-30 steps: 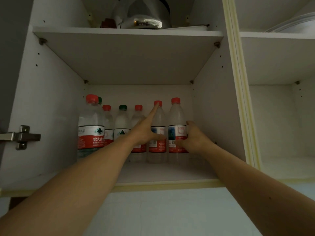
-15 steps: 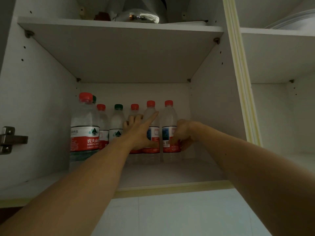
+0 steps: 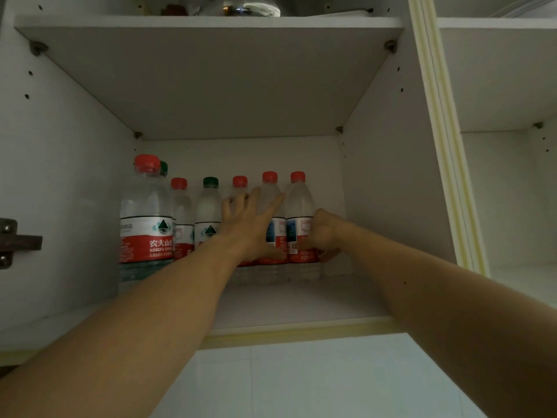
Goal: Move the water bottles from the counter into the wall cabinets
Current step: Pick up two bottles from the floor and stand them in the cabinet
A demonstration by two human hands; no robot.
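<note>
Counting from the head view, I find seven water bottles standing upright on the lower shelf (image 3: 301,303) of the open wall cabinet (image 3: 388,182). Five carry red caps and two carry green caps. Nearest and largest is the big red-capped bottle (image 3: 146,218) at the left; directly behind it I see only the green cap of a hidden bottle (image 3: 163,168). Along the back run a small red-capped bottle (image 3: 180,218), a green-capped bottle (image 3: 208,212), a third red-capped bottle (image 3: 240,183), a fourth red-capped bottle (image 3: 270,188) and the rightmost red-capped bottle (image 3: 299,212). These last three stand touching side by side. I see two bare hands reaching into the compartment. My left hand (image 3: 248,229) lies flat with its fingers (image 3: 233,206) spread apart, pressed against the fronts of the third and fourth red-capped bottles, gripping neither. My right hand (image 3: 324,232) has its fingers curled together against the right side of the rightmost bottle's label; whether they truly clasp it I cannot tell, since the hand's back hides the contact. One upper shelf (image 3: 208,22) holds a shiny metal vessel (image 3: 251,9), only partly in frame. One door hinge (image 3: 16,242) sits on the left wall. A second compartment (image 3: 509,191) opens to the right.
</note>
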